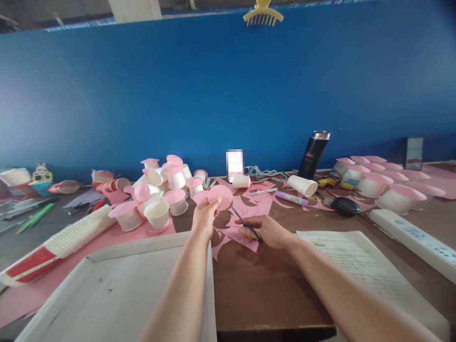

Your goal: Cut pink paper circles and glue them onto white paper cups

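Between the fingers and thumb of my left hand is a round pink paper piece, held up near the middle of the view. My right hand is closed on a pair of dark-handled scissors, whose blades point up and left to the edge of the pink paper. Pink paper scraps lie on the brown table beneath and behind both hands. Left of my left hand stand and lean several white paper cups, many with pink paper discs on them.
A white tray and a long stack of cups lie at the left. More disc-topped cups, a black bottle, a written sheet and a power strip are at the right. A blue partition stands behind.
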Demonstrator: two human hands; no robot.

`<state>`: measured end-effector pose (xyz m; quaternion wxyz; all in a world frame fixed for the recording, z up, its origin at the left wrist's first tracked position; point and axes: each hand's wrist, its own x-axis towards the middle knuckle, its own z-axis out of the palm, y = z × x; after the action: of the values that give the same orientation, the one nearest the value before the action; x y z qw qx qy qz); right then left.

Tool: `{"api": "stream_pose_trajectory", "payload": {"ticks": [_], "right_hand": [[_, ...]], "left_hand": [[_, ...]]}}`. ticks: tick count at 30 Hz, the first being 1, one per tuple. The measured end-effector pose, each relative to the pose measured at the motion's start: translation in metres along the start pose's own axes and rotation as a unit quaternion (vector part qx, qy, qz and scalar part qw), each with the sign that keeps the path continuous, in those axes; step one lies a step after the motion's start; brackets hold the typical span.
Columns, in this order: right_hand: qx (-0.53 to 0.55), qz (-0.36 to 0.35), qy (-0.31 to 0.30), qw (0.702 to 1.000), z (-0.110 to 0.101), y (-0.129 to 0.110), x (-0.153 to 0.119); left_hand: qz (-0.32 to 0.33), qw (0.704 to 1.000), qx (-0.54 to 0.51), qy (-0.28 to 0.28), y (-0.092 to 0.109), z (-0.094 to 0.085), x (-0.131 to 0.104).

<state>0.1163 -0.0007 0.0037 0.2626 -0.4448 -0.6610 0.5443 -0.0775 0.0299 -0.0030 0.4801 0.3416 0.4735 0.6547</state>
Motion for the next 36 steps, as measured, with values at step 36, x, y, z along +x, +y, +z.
{"api": "stream_pose_trajectory", "payload": {"ticks": [36], "right_hand": [[-0.03,-0.003,0.01,1.0,-0.0027,0.002,0.0006]], "left_hand": [[0.033,0.976,0.206,-0.062,0.0035,-0.0076,-0.0012]]}}
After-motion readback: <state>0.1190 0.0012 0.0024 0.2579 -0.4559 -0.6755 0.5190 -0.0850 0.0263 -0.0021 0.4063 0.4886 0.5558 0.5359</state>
